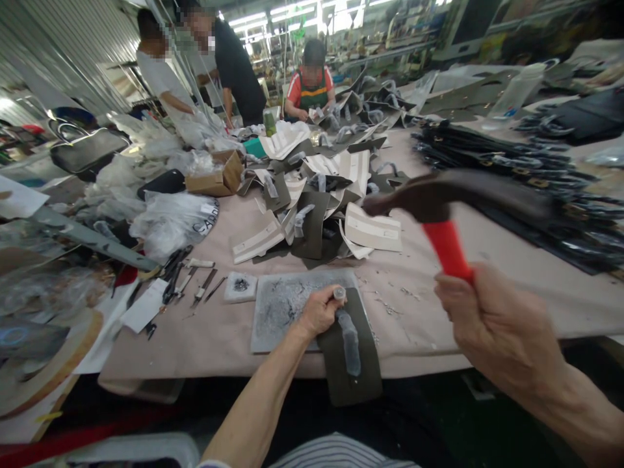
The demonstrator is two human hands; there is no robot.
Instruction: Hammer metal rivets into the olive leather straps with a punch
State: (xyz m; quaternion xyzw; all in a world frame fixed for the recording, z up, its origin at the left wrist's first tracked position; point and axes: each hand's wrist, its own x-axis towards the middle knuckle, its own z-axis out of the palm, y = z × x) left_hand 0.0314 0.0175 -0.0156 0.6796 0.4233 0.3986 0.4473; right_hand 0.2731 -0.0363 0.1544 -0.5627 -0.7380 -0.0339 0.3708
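Note:
My right hand (502, 318) grips the red handle of a hammer (448, 250), raised at the right; its dark head is blurred. My left hand (319, 311) is closed around a short upright rod, probably a punch (340, 294), whose round metal end faces up. It stands over the top of a dark olive panel (336, 383). A plastic-wrapped handle (350, 341) lies along this panel. The panel rests partly on a scuffed pale slab (277, 325) and hangs over the table's front edge. The rod's lower end is hidden by my fingers.
A small white tray (234, 296) with dark bits sits left of the slab, beside hand tools (199, 283). Beyond lie piled panels (312, 227), a cardboard box (217, 174) and stacked black pieces (502, 169). A seated person (309, 91) works across the table; others stand at left.

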